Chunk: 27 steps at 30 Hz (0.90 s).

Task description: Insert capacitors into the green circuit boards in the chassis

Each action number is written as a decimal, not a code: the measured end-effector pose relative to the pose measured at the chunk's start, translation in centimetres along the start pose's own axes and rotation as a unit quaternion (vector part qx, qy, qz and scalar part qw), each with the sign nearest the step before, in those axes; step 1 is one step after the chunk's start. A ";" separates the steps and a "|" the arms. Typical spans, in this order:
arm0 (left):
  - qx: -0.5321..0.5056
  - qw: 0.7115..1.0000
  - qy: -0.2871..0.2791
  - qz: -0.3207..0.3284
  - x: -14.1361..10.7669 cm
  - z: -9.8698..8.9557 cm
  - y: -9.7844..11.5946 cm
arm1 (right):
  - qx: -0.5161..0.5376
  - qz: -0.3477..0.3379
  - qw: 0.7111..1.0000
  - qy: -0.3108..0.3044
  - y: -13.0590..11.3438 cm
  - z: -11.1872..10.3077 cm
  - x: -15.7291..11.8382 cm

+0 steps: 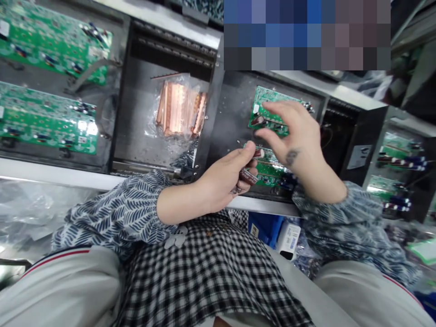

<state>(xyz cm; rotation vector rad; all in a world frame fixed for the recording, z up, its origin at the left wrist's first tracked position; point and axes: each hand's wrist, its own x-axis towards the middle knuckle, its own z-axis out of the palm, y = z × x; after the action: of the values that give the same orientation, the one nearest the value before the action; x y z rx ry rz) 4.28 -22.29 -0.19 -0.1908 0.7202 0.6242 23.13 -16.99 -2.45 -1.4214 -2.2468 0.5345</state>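
Dark red cylindrical components (248, 176) are held in my left hand (226, 179), its fingers curled round them and its thumb on top. Above and to the right, my right hand (293, 131) hovers over the upper green circuit board (272, 97), thumb and fingers apart with nothing between them. A brown cylindrical part (258, 121) stands on that board's left end. Just beyond my left fingertips lies the lower green board (269, 170), partly covered by both hands.
A clear bag of copper-coloured strips (175, 109) lies in the metal bay to the left. More green boards (51, 118) sit in a tray at far left, others (391, 150) at far right. A blue bin (265, 227) and white box (289, 238) are below the rail.
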 end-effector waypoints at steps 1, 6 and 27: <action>-0.002 1.000 0.004 0.005 0.1 0.2 -0.1 | 0.042 -0.013 0.999 -0.003 -0.7 -0.4 -0.6; -0.020 0.999 0.030 -0.003 1.0 1.4 -0.7 | 0.128 -0.016 0.991 -0.029 -0.4 -1.8 -2.1; -0.008 0.998 0.060 -0.028 1.6 1.8 -2.1 | -0.073 0.085 0.991 -0.077 3.9 -1.5 0.0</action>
<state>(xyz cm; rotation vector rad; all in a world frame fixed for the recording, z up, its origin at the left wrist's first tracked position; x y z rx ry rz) 7.39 -22.56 0.00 -0.2651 0.8237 0.5685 26.87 -15.32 -3.31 -1.7094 -2.3392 0.5599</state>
